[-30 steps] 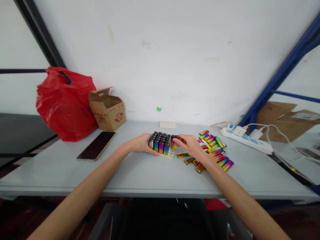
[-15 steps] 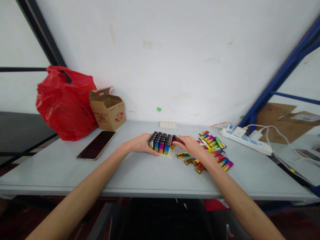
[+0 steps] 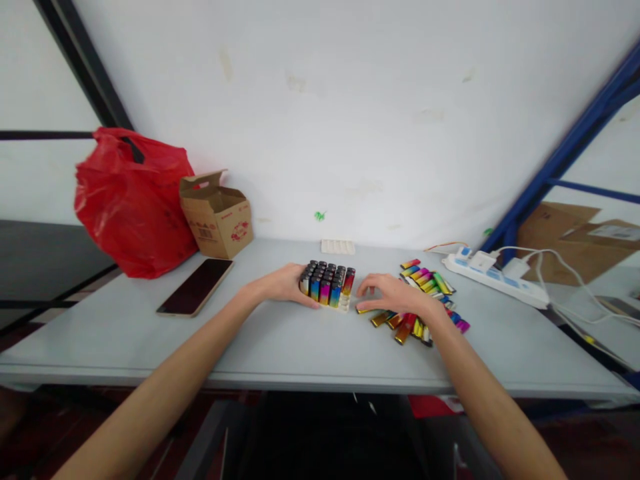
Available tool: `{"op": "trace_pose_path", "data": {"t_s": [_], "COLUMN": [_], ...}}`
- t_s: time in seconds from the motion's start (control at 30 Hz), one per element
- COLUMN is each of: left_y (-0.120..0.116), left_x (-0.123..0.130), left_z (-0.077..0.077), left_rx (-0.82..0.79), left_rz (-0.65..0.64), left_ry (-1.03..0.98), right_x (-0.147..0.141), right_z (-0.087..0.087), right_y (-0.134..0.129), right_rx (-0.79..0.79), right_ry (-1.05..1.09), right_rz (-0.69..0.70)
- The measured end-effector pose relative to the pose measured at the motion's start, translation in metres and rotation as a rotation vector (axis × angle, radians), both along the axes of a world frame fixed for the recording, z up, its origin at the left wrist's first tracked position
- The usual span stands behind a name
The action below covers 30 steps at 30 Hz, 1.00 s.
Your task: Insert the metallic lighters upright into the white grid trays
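Rows of upright lighters [image 3: 325, 283] with black tops and shiny coloured bodies stand in a white tray [image 3: 344, 303]. My left hand [image 3: 289, 285] is wrapped round the left side of this block, thumb at the front. A red lighter [image 3: 348, 281] stands at the tray's back right, and white slots show in front of it. Just right of the tray, my right hand [image 3: 383, 293] has its thumb and fingers apart with nothing between them. Loose lighters [image 3: 425, 280] lie in a pile beside and beneath it, partly hidden by the hand and wrist.
A second white tray [image 3: 338, 247] lies by the wall. On the left are a phone [image 3: 196, 287], an open cardboard box [image 3: 220, 217] and a red plastic bag [image 3: 135, 207]. A power strip [image 3: 495, 279] with plugged cables sits at the right.
My right hand has let go of a red lighter, now upright in the tray, and moved right towards the pile. My left hand keeps its hold on the block.
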<state>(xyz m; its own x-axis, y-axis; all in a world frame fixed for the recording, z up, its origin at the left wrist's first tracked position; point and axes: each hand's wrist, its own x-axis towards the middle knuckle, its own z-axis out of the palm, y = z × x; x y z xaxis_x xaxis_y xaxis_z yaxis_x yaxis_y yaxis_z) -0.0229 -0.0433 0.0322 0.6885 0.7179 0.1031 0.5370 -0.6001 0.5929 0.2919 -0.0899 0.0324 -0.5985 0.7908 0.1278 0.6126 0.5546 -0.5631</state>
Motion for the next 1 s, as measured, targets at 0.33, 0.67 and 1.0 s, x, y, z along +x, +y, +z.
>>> {"op": "trace_pose_path", "data": {"t_s": [0.33,0.67,1.0], "left_y": [-0.004,-0.009,-0.009], "left_x": [0.000,0.001,0.001], "left_z": [0.005,0.011,0.013], "left_rx": [-0.022,-0.074,-0.072], "left_rz": [-0.012,-0.034,-0.037], "left_ry": [-0.004,-0.008,-0.006], "right_x": [0.009,-0.003,-0.021], "right_z": [-0.002,0.001,-0.010], "right_y": [0.004,0.011,0.012], "right_rx": [-0.005,0.051,-0.256], "right_ry": [-0.016,0.465,0.793], "right_rz": [-0.087,-0.360,-0.207]}}
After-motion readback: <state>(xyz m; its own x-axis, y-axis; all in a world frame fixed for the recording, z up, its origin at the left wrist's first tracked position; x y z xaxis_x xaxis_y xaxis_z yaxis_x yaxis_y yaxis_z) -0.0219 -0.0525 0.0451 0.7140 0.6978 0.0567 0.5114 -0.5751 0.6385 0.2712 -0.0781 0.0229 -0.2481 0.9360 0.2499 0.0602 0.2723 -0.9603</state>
